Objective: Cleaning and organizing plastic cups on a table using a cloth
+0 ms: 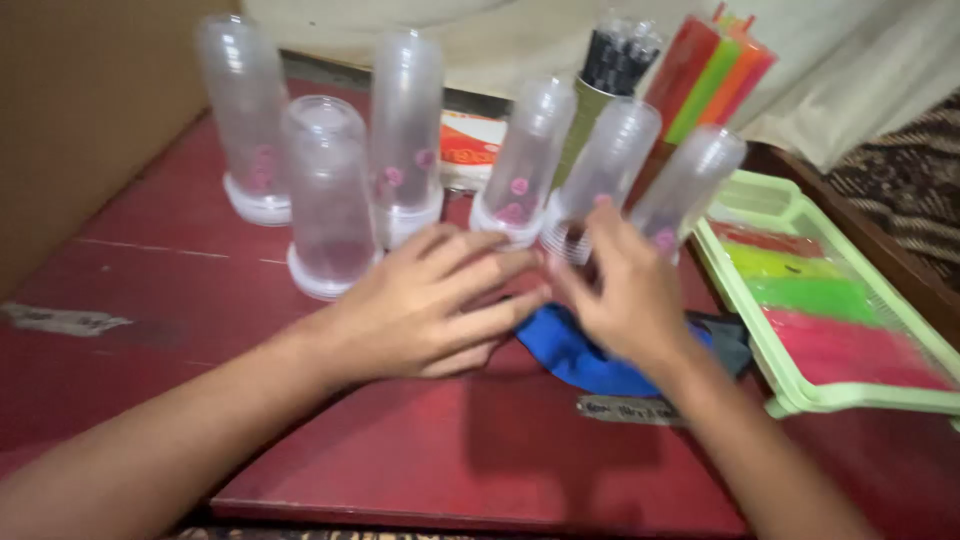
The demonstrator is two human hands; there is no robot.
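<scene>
Item: 6 clear tubes (pixel 329 195) upright on red table (pixel 420 450). I have left hand (pixel 420 305) open, flat, beside blue cloth (pixel 585 360); right hand (pixel 625 295) open, fingertips touching nearest tube (pixel 600 175). Step: reaching. Next needs a firm clasp.

A worn red table (pixel 400 450) is seen, on which six clear plastic tubes (pixel 327 200) are stood upright. A blue cloth (pixel 580 362) is laid near its middle, and a light green tray (pixel 800 400) is set at the right edge, near the cloth.
</scene>
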